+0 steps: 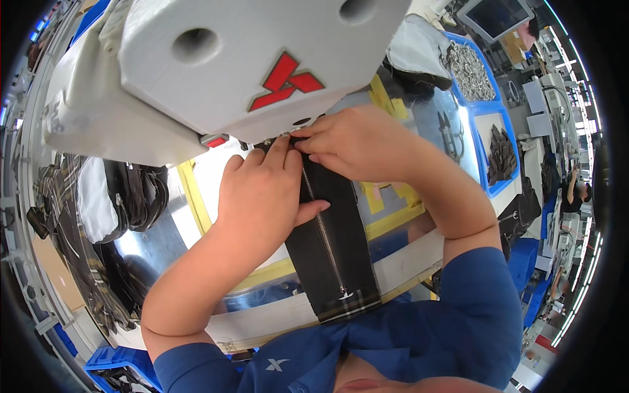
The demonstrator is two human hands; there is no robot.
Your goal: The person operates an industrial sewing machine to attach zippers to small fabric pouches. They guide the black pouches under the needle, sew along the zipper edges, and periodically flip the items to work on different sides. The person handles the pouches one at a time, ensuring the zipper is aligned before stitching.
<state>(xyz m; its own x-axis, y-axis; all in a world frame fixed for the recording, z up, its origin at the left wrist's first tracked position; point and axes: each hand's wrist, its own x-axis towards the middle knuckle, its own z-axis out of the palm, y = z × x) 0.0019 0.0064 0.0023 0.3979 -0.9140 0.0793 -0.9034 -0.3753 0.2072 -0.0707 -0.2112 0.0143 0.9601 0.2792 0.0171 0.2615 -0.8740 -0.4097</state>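
A strip of black fabric (pixel 341 249) with a metal zipper (pixel 322 226) running down its middle lies on the shiny tabletop (pixel 419 111), reaching from the near edge, where its plaid end (pixel 350 306) hangs just over the rim, up to the foot of the white sewing machine head (pixel 216 72) at the far side. The left hand (pixel 262 196) lies flat on the left half of the strip, fingers together and stretched toward the needle area, thumb pressed against the zipper teeth. The right hand (pixel 357 141) comes across from the right with fingers curled, their tips pressing the top end of the strip just under the machine; whether it pinches the fabric or only presses it down cannot be told. The two hands touch at the fingertips.

Yellow tape marks (pixel 386 196) lie on the tabletop on either side of the strip. At the left edge sits a heap of dark and plaid pieces (pixel 124 196). Toward the far right corner stand blue trays, one with metal rings (pixel 470 71) and one with dark cut pieces (pixel 502 154), and small snips (pixel 451 134) rest on the tabletop beside them.
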